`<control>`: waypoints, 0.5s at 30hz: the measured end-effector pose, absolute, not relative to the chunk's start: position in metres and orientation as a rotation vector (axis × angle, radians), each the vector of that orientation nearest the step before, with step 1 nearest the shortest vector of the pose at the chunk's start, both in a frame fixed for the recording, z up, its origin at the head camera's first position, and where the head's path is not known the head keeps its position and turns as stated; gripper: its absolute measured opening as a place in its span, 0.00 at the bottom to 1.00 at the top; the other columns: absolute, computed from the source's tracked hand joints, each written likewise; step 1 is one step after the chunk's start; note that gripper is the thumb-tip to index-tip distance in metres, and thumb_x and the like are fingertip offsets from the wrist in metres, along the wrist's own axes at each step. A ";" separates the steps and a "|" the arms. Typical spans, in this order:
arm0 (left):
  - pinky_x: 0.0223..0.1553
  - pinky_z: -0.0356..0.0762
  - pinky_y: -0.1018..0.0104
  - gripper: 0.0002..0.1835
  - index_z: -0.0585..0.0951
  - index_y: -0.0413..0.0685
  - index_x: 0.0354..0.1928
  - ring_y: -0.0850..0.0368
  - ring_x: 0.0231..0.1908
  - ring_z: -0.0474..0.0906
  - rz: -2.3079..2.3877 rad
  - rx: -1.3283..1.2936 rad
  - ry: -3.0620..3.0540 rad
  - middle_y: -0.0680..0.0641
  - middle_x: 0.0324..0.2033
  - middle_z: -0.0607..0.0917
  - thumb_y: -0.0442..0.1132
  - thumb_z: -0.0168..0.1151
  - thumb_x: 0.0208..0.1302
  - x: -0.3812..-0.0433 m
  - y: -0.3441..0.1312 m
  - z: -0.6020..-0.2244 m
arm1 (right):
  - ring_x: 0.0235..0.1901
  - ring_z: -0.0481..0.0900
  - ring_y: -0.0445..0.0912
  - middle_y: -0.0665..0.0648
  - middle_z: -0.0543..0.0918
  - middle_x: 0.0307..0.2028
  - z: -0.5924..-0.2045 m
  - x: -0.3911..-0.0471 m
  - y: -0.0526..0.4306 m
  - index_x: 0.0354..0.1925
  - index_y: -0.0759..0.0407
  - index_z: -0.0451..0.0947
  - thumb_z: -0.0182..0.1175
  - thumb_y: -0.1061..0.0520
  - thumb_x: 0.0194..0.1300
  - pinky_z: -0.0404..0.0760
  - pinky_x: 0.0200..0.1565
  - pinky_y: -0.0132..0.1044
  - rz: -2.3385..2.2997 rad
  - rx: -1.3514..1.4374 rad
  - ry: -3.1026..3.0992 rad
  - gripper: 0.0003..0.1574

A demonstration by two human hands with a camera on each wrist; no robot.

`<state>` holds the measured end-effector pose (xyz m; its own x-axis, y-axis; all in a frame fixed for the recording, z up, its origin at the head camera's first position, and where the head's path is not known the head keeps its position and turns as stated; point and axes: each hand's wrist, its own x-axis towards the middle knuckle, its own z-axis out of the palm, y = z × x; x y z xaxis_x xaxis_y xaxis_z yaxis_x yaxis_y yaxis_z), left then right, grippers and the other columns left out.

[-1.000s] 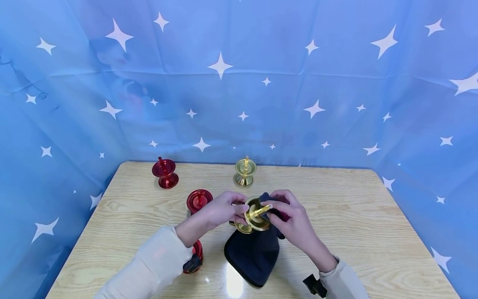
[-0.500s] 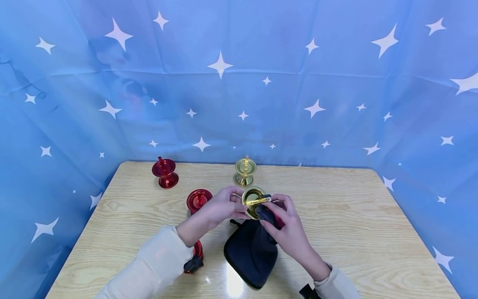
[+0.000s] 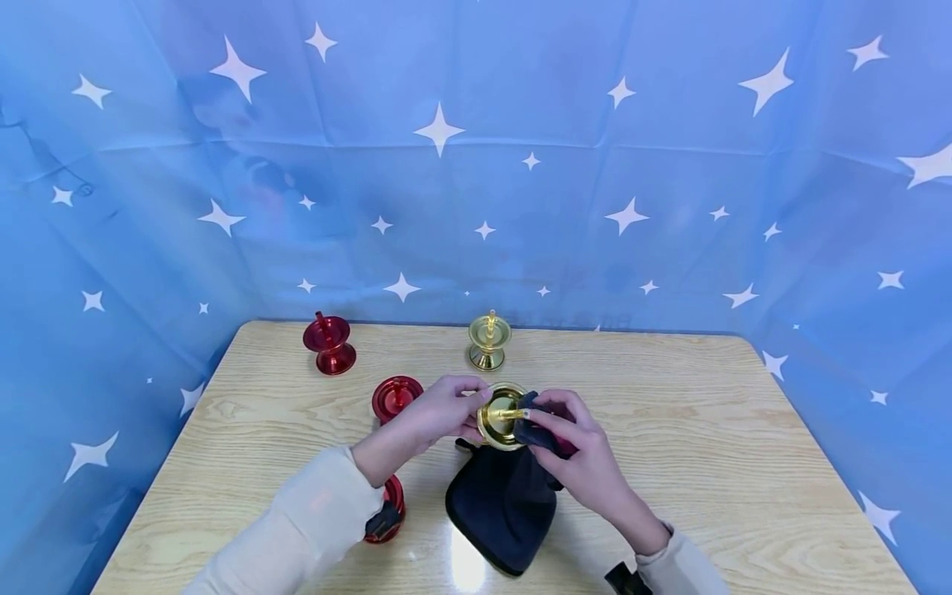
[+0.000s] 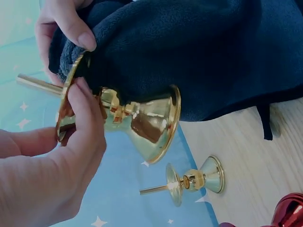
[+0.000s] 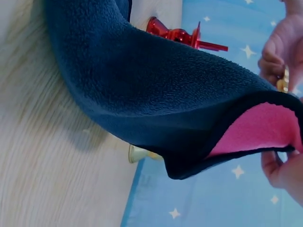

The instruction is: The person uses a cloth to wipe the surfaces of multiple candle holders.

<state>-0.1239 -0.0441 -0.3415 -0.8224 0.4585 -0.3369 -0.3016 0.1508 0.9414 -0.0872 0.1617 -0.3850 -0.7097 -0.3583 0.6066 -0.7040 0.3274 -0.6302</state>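
Note:
My left hand (image 3: 446,409) pinches the dish rim of a gold candlestick (image 4: 158,125) between thumb and fingers, holding it tilted above the table. Its flared base and thin spike show in the left wrist view. My right hand (image 3: 583,450) grips a dark navy cloth (image 3: 502,504) bunched at the dish's right side, thumb and fingers close to the spike. The lower part of the cloth hangs down toward the table. In the right wrist view a pink underside (image 5: 260,127) shows where the cloth folds over.
Another gold candlestick (image 3: 487,357) stands at the back of the wooden table (image 3: 706,430). One red candlestick (image 3: 335,357) is at the back left, a second red candlestick (image 3: 394,400) beyond my left forearm, and a third red candlestick (image 3: 392,496) partly under it. A blue star-patterned curtain (image 3: 550,99) encloses the table.
The held candlestick has tilted, rising a little and coming back down, its spike swinging to point right. My right hand has shifted the cloth about the dish's right side.

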 end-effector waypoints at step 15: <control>0.33 0.82 0.63 0.11 0.69 0.26 0.47 0.54 0.27 0.78 1.810 0.003 1.851 0.40 0.31 0.76 0.26 0.44 0.66 -0.125 -0.045 -0.340 | 0.45 0.75 0.49 0.62 0.76 0.45 -0.380 -0.093 0.163 0.46 0.65 0.75 0.68 0.78 0.39 0.73 0.46 0.22 1.326 0.877 -2.238 0.32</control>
